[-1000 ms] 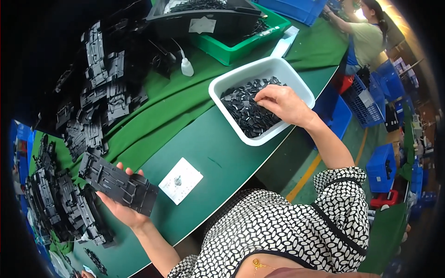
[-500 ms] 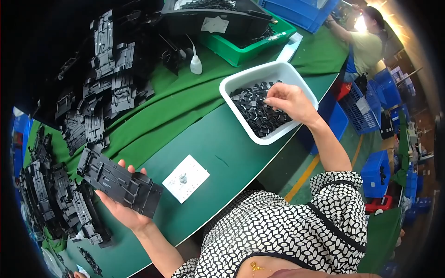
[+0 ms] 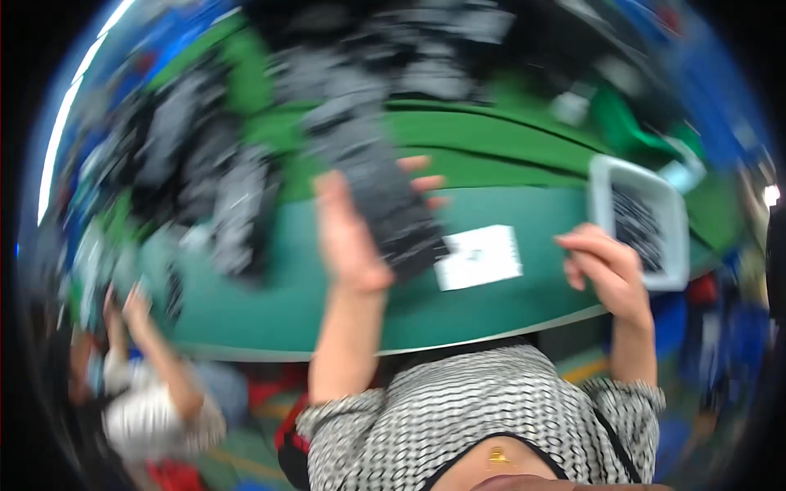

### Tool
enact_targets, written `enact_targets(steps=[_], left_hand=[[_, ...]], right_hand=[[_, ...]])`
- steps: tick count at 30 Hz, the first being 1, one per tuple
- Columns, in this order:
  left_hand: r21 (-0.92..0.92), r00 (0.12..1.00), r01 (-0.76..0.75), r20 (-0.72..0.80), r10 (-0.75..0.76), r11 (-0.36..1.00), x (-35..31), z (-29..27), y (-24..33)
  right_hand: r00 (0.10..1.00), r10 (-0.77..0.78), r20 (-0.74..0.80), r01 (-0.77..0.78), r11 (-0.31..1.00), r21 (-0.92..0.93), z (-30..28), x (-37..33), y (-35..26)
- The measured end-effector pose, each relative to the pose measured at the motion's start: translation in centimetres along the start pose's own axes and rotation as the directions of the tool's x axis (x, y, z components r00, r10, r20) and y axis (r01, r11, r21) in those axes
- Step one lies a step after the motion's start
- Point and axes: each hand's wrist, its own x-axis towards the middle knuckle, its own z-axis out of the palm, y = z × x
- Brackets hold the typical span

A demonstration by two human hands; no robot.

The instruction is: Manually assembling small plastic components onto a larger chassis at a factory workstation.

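My left hand (image 3: 348, 245) grips a long black moulded plastic panel (image 3: 383, 192), thumb along one side and fingers round the other. The panel slants over the green tabletop (image 3: 434, 311). My right hand (image 3: 612, 274), thumb and fingers pinched together, is raised just left of a white plastic tub (image 3: 602, 188). Whatever lies in the pinch is too small and blurred to make out. Small black pieces (image 3: 637, 225) partly fill the tub. Between my hands lies a white card (image 3: 483, 258) with a grey mark; the panel's lower end reaches its edge.
Black panels (image 3: 246, 213) are piled at the left, and more (image 3: 426, 61) lie at the back beside green cloth (image 3: 458, 155). A green crate (image 3: 618, 123) stands at the back right. Another person's arm (image 3: 160, 344) reaches in at the lower left.
My view has swung to the left and is smeared. My right hand has come out from over the tub to its left side, still pinched. The left hand still holds the panel.
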Motion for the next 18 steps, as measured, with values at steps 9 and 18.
enact_targets(steps=[9, 18], left_hand=[[-0.097, 0.994, -0.103, 0.014, 0.105, 0.990, -0.4, -1.3, -1.0], [-0.149, 0.999, 0.010, 0.041, -0.004, 0.989, 1.8, -1.8, -1.9]], right_hand=[[0.986, 0.151, -0.068, -0.133, 0.968, 0.213, 3.5, 1.1, 1.2], [0.993, 0.097, -0.070, -0.085, 0.985, 0.152, 3.8, 1.5, 0.5]])
